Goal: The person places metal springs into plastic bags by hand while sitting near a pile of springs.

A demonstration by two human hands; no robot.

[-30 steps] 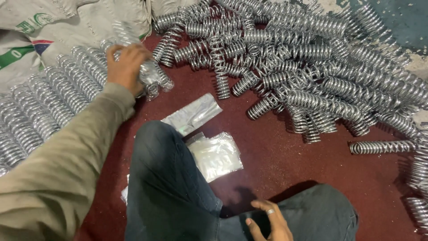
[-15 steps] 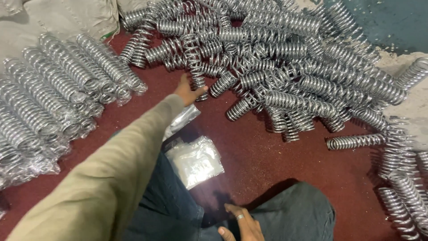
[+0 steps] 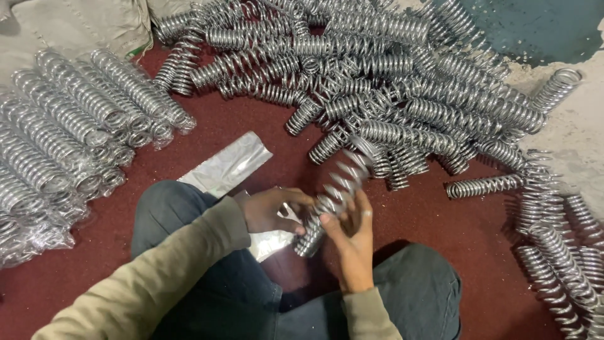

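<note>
Spring [image 3: 333, 195], blurred, is gripped by closed right hand [image 3: 352, 236] and steadied by left hand [image 3: 274, 211] above the red floor [image 3: 207, 126]; a loosened grip could drop it onto loose coils [image 3: 377, 82].

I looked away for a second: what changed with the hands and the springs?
The left hand drew back from the loose spring pile to the lap, and the right hand came up; both now hold one spring. The bagged springs and plastic bags stayed put.

Spring heap [image 3: 390, 94] blocks ahead; bare red floor [image 3: 459, 220] right.
</note>
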